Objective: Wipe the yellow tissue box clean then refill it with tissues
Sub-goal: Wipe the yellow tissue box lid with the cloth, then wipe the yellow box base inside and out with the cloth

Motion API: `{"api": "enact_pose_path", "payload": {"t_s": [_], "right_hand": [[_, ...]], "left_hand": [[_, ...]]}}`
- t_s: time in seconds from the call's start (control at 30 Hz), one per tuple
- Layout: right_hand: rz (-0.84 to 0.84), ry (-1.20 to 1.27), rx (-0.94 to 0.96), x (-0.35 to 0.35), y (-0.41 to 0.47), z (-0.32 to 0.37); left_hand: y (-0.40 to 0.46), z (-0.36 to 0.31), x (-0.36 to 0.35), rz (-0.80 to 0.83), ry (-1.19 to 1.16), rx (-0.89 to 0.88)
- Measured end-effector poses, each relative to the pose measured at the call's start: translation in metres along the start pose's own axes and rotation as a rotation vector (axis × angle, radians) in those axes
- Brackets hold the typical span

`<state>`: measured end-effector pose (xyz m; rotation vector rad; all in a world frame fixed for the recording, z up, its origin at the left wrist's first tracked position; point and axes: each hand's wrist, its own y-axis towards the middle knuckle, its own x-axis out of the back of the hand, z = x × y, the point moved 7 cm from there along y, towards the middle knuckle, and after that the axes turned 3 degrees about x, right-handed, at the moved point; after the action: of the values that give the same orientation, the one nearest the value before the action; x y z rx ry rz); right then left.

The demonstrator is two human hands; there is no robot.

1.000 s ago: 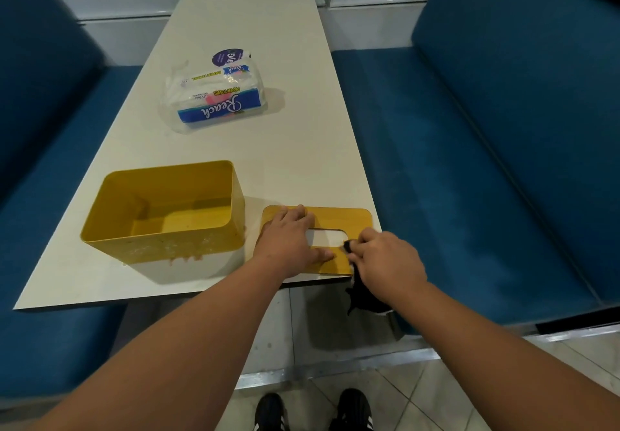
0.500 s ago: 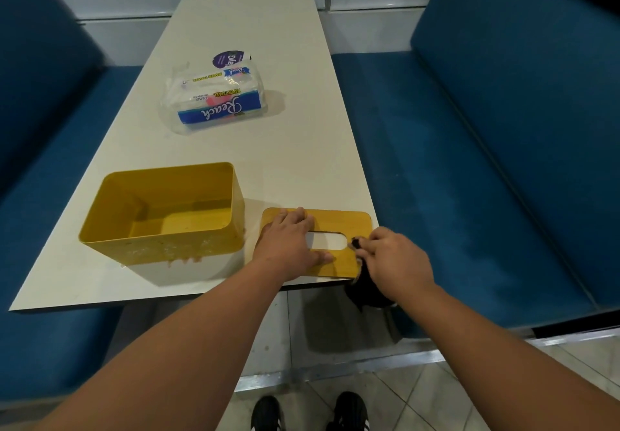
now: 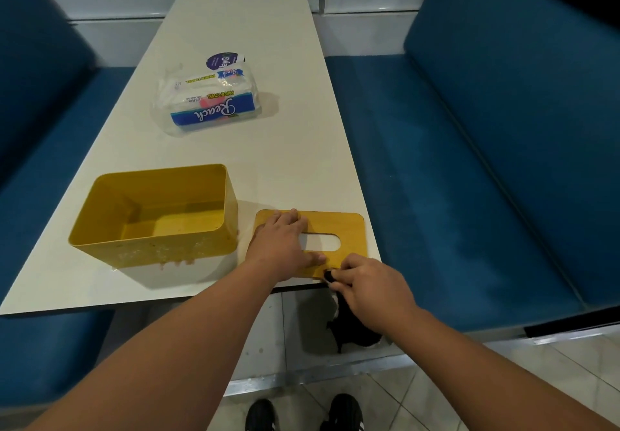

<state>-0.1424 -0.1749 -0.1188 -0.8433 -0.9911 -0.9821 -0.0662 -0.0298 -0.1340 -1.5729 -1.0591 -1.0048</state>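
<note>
White table (image 3: 292, 168) between blue benches (image 3: 469, 168)

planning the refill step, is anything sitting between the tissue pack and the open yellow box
Nothing visible does. The tissue pack lies farther up the table, and only bare tabletop separates it from the yellow box, whose top is open. The lid lies flat to the box's right, under the left hand and right hand with its dark cloth.

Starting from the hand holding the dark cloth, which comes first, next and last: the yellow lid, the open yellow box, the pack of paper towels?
From the right hand:
1. Yellow lid, touching, at the table's near right corner.
2. Open yellow box, to the left.
3. Paper towel pack, farther up the table.
</note>
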Motion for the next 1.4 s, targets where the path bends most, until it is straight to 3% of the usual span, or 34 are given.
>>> {"api": "enact_pose_path", "payload": {"t_s": [0.2,0.43,0.57,0.67,0.73,0.93,1.07,1.13,1.2,1.33,1.4], "right_hand": [[-0.054,0.106,-0.06,0.023,0.007,-0.019],[-0.195,0.29,-0.066,0.06,0.017,-0.033],[-0.312,0.452,-0.063,0.093,0.027,-0.032],[-0.371,0.702,-0.05,0.115,0.04,-0.02],[-0.385,0.915,-0.03,0.124,0.051,0.0],[-0.415,1.199,0.09,0.128,0.076,0.083],[-0.074,1.322,0.157,0.103,0.092,0.139],[-0.047,1.159,0.357,0.104,0.094,0.153],[-0.15,0.731,0.517,0.099,0.097,0.156],[-0.128,0.294,0.542,0.06,0.105,0.157],[-0.081,0.129,0.545,0.042,0.107,0.158]], "left_hand": [[0.002,-0.008,0.008,-0.009,0.043,0.001],[0.007,-0.017,0.024,0.098,0.022,0.069],[-0.003,-0.029,0.061,-0.016,-0.391,0.12],[-0.025,-0.053,0.09,-0.01,-1.034,0.096],[-0.041,-0.068,0.102,0.028,-1.34,0.087],[-0.071,-0.034,0.132,-0.331,-1.574,0.161],[-0.1,0.026,0.139,-0.573,-1.634,0.315],[-0.115,0.048,0.14,-0.613,-1.669,0.315],[-0.132,0.071,0.139,-0.621,-1.699,0.342],[-0.158,0.133,0.116,-0.54,-1.706,0.517],[-0.165,0.152,0.106,-0.427,-1.874,0.543]]}}
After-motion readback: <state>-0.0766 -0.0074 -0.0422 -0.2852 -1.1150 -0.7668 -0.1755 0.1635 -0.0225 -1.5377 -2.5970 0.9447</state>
